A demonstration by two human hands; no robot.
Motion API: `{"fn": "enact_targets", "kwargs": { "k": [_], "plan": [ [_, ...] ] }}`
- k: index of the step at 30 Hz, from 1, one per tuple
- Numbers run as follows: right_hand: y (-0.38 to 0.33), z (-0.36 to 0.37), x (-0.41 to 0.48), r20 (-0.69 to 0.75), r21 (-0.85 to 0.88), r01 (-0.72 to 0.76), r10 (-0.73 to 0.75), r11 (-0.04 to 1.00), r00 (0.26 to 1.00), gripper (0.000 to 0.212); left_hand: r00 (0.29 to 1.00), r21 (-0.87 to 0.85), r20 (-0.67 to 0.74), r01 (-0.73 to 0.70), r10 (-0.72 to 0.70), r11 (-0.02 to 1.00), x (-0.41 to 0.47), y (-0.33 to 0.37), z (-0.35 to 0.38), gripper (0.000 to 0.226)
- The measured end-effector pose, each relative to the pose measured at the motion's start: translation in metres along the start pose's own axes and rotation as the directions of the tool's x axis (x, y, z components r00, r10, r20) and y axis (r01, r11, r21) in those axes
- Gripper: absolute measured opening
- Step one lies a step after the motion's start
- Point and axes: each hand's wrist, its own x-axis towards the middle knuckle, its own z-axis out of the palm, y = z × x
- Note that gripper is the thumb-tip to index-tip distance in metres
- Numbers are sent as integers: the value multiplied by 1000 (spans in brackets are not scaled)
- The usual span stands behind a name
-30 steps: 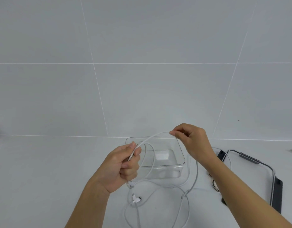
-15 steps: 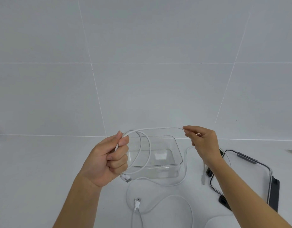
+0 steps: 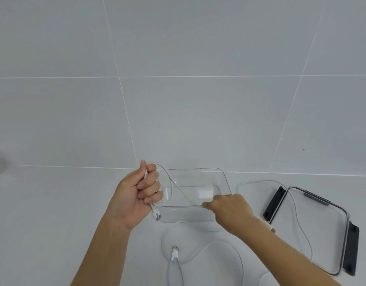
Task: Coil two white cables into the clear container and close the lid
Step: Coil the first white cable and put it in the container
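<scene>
1. White cable (image 3: 171,183), the first of two, is up off the bench (image 3: 54,213), looped in front of the clear container's left end.
2. The left grip (image 3: 136,195) is a bare hand closed into a fist round those loops, with the thumb laid along the strand at the top. A USB plug (image 3: 156,214) sticks out below the fist.
3. From the top of that fist the strand arcs down over the clear container (image 3: 198,169) to the right grip (image 3: 229,207). That hand's fingers pinch the strand above the container's near rim.
4. The container stands open on the bench near the tiled wall (image 3: 178,100), between the two hands.
5. The second cable (image 3: 219,243) lies loose on the bench just in front of the container, in wide curves. Its USB plug (image 3: 174,252) rests inside one of them.
6. The lid (image 3: 347,219) lies flat on the bench, well to the right of the container. It is clear, with black latches (image 3: 273,203) at its ends.
7. A white strand (image 3: 297,213) runs across the lid. I cannot tell which cable it belongs to.
</scene>
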Motion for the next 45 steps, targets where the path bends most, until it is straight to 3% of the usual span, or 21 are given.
{"fn": "enact_targets", "kwargs": {
  "k": [3, 7, 13, 15, 18, 22, 26, 29, 34, 38, 45],
  "plan": [
    [13, 4, 6, -54, 14, -157, 158, 987, 986, 54, 999, 73, 32, 17, -20, 997, -4, -1, -4, 31],
    [33, 14, 7, -65, 38, -300, 302, 953, 951, 58, 978, 121, 178, 91, -112, 988, -6, -2, -10, 30],
    [42, 26, 3, -79, 1, -326, 325, 945, 942, 61, 958, 116, 233, 143, -167, 983, -3, -8, -7, 30],
    [39, 25, 0, -56, -21, -265, 264, 964, 963, 58, 978, 48, 166, 122, -128, 991, -1, -7, -2, 22],
    [24, 17, -6, 94, -35, -23, 26, 999, 995, 49, 997, 0, 6, 78, -78, 997, 6, -6, -1, 25],
    [-8, -4, -19, 202, 67, 281, -289, 957, 936, 36, 993, 205, -103, 73, -52, 976, 13, -11, -7, 31],
    [-32, -30, -27, 95, 287, 437, -480, 852, 872, 32, 987, 320, -114, 143, -112, 937, 14, -22, -13, 32],
    [-37, -50, -28, -62, 453, 502, -536, 737, 842, 22, 974, 385, -94, 225, -204, 895, 11, -31, -11, 33],
    [-29, -61, -22, -273, 621, 455, -368, 638, 889, 16, 941, 515, 43, 266, -335, 815, 5, -45, -8, 38],
    [-26, -61, -14, -371, 740, 378, -132, 557, 919, 12, 925, 572, 94, 253, -368, 781, -3, -51, 2, 33],
    [-21, -51, -10, -332, 864, 237, 148, 445, 932, 8, 936, 292, 110, 292, -335, 911, 0, -55, -3, 31]
  ]
}}
